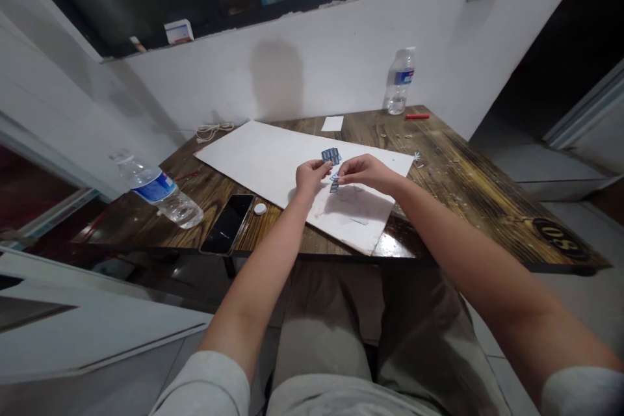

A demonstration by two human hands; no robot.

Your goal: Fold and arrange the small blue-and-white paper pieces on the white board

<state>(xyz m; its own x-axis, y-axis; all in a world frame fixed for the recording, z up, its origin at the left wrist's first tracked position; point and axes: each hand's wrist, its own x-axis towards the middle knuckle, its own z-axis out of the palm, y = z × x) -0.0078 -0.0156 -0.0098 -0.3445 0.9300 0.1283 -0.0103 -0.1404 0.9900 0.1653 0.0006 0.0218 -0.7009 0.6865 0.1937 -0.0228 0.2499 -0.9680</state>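
Note:
My left hand (311, 177) is closed, pinching a small dark card with a blue-edged grid (330, 155) between thumb and fingers. Close beside it, my right hand (368, 171) pinches a smaller blue-and-white gridded piece (334, 186) that hangs below its fingertips. I cannot make out whether the two pieces touch. Both hands are above a large white board (244, 156) lying at an angle on the wooden table (468, 208). A few thin dark slivers or marks (359, 221) show on the board under my right hand. A small blue star-shaped piece (416, 156) is at the board's right corner.
A phone (227, 224), a white cap (260, 208) and a tilted bottle (160, 188) are on the left. At the back are a cable (214, 130), white paper (332, 123), an upright bottle (402, 81) and a red stick (417, 116). Small scraps (422, 166) dot the right side.

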